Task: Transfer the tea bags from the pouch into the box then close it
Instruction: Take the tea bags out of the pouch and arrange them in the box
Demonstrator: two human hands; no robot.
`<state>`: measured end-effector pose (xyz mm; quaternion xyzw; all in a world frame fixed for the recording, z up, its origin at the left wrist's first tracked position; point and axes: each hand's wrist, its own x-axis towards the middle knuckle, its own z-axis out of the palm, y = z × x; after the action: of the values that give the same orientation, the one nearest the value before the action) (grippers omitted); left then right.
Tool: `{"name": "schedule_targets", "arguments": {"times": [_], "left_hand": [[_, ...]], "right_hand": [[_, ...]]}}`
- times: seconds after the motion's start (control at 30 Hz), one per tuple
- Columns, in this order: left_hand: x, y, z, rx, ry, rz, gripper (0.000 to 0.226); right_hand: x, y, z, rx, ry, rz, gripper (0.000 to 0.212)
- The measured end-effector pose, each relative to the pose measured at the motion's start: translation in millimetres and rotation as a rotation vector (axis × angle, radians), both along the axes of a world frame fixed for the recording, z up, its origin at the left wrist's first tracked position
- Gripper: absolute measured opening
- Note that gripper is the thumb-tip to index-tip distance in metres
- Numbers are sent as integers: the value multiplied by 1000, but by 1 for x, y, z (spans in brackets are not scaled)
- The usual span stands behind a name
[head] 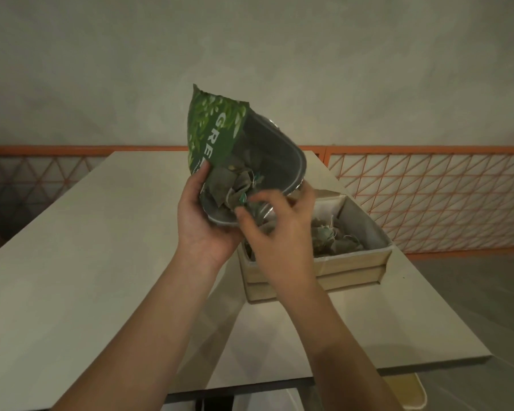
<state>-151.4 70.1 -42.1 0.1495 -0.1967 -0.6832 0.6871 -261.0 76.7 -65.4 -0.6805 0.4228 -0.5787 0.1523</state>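
Both hands raised | left hand grips tilted pouch | right hand pinches tea bags

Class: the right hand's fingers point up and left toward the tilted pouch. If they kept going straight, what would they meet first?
Probably the tea bags bunched at the mouth of the pouch that the left hand holds; the right hand hides exact depth.

This looks like a café or canteen seating area, though that is not certain. A plain pale surface abuts a second one; behind it runs an orange railing with triangular mesh, and beyond that a bare plastered wall.
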Motion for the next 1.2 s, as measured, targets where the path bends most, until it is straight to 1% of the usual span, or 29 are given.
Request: {"name": "schedule_targets", "arguments": {"times": [0.1,0.13,0.2,0.3,0.37,0.43,0.53,0.6,0.7,0.8,0.83,0.87,0.9,0.93,1.0,1.07,1.13,1.2], "left_hand": [[-4,0,-3,-3,9,27,42],[-5,1,-4,-8,3,33,42],[-7,2,-5,-21,-2,33,45],[-7,2,-6,-8,-6,22,56],[-5,2,-3,-2,-4,5,57],[-4,4,0,2,-13,-15,53],[0,3,0,5,-12,-10,47],[3,2,0,-6,-13,-18,49],[5,0,-3,-4,-16,-24,54],[7,-3,-8,-9,-1,-17,54],[8,-3,-9,-16,6,-19,55],[9,-4,-10,-23,8,-20,56],[10,-5,-10,-27,10,-17,57],[11,-5,-11,-28,12,-15,56],[10,-6,-12,-30,24,-12,54],[10,-7,-14,-29,27,-9,52],[9,-8,-16,-16,21,-11,54],[8,-7,-16,-7,14,-13,56]], "right_hand": [[8,2,6,246,133,-23,37],[9,3,9,288,174,-58,41],[10,4,16,290,248,-143,42],[8,6,21,247,295,-191,27],[5,5,20,218,273,-186,18],[-2,3,19,159,176,-160,12],[-16,-1,22,110,-62,-80,4],[-23,-4,26,72,-171,-41,5],[-33,-7,32,79,-260,-21,7],[-48,-6,38,60,-483,-25,9],[-54,-6,39,55,-543,-24,7],[-60,-8,37,66,-558,-32,6],[-66,-11,34,97,-531,-43,6],[-72,-15,29,147,-462,-52,7],[-81,-21,16,249,-236,-56,10],[-86,-22,2,315,-18,-18,7],[-84,-20,-7,295,178,13,9],[-79,-19,-11,187,285,-12,19]]}}
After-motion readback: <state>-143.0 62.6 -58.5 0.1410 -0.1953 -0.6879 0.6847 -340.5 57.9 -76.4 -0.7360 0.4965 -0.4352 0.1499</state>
